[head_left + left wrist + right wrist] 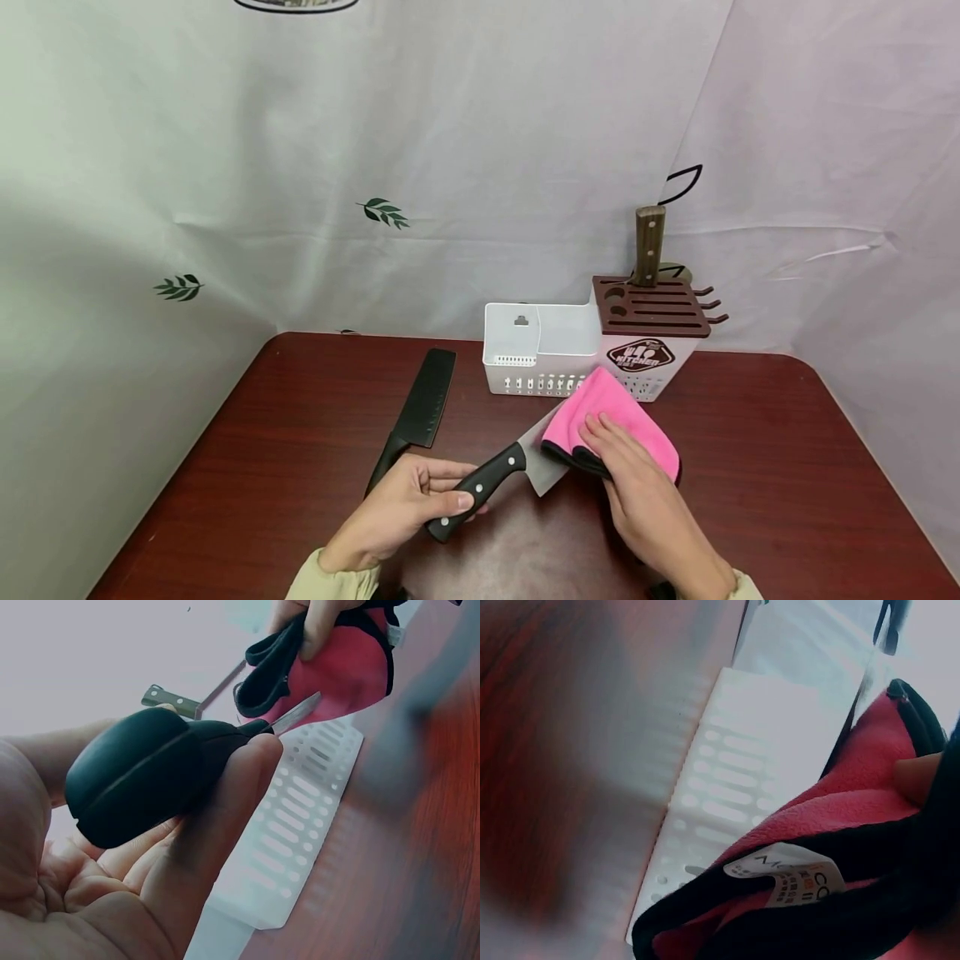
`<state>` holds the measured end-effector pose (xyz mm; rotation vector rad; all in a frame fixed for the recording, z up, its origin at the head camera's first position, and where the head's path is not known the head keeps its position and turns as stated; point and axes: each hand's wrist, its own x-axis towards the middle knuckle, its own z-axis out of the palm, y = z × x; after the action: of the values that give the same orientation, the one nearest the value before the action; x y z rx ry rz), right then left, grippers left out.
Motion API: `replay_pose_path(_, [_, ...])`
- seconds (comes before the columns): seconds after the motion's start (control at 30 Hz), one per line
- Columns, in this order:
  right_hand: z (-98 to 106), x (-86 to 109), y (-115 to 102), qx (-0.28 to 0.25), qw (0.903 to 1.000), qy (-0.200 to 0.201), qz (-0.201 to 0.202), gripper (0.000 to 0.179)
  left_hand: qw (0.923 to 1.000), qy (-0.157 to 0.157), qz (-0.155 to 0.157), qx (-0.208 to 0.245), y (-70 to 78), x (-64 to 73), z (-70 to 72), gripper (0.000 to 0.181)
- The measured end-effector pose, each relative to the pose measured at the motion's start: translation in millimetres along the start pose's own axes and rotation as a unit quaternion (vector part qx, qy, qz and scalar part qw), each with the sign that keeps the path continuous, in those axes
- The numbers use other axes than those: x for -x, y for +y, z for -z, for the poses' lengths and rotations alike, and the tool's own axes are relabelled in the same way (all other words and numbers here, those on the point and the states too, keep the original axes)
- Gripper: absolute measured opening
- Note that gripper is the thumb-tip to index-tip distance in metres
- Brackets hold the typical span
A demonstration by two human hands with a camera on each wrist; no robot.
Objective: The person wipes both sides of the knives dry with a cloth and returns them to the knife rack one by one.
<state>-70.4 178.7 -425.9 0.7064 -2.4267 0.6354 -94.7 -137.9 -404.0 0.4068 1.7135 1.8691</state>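
Left hand (pixel 417 502) grips black-handled knife (pixel 504 468); right hand (pixel 633 483) pinches pink cloth (pixel 600 402) over blade (pixel 542 464).

Knife (pixel 512 461): black riveted handle (pixel 493 477) in the left hand (pixel 408 502), silver blade (pixel 542 467) slanting away, partly covered
Cloth (pixel 621 402): pink, black-edged, folded, against the blade, held by the right hand (pixel 645 492)

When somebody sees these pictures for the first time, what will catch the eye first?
The pink cloth in the right hand, covering part of a blade, comes first. The left hand holds that knife by its black handle, and a dark knife lies left of it on the table. Behind, a wooden-handled knife stands in the white rack.
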Motion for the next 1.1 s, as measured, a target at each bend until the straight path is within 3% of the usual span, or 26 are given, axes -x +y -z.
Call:
replay_pose_path(0.07, [-0.1,0.2,0.1,-0.003,0.9999,0.000,0.012,0.037,1.0000,0.000,-0.001,0.000,-0.3,-0.7,-1.0,0.043])
replay_pose_path(0.23, [-0.7,0.3,-0.5,-0.006,0.9992,0.005,0.040,0.053,1.0000,0.007,0.002,-0.003,-0.1,-2.0,-2.8,0.043])
replay_pose_path(0.43, [-3.0,-0.2,-5.1,-0.017,0.9982,-0.002,0.057,0.051,0.9999,0.012,0.005,0.008,-1.4,-4.9,-5.3,0.043])
replay_pose_path(0.57, [-7.9,-0.3,-14.1,-0.034,0.9950,-0.019,0.092,0.038,0.9998,0.018,0.003,0.009,-3.6,-8.0,-6.3,0.043])
replay_pose_path(0.8, [-9.0,-0.3,-20.2,-0.042,0.9913,-0.027,0.122,0.049,0.9996,0.027,0.000,0.009,-6.3,-10.2,-6.2,0.042])
replay_pose_path(0.9, [-8.0,0.1,-20.0,-0.051,0.9902,-0.031,0.127,0.046,0.9995,0.025,0.001,0.021,-6.8,-10.6,-6.2,0.044])
replay_pose_path(1.1, [-7.2,0.1,-19.7,-0.070,0.9871,-0.032,0.140,0.059,0.9987,0.024,0.006,0.044,-7.6,-11.3,-5.8,0.046])
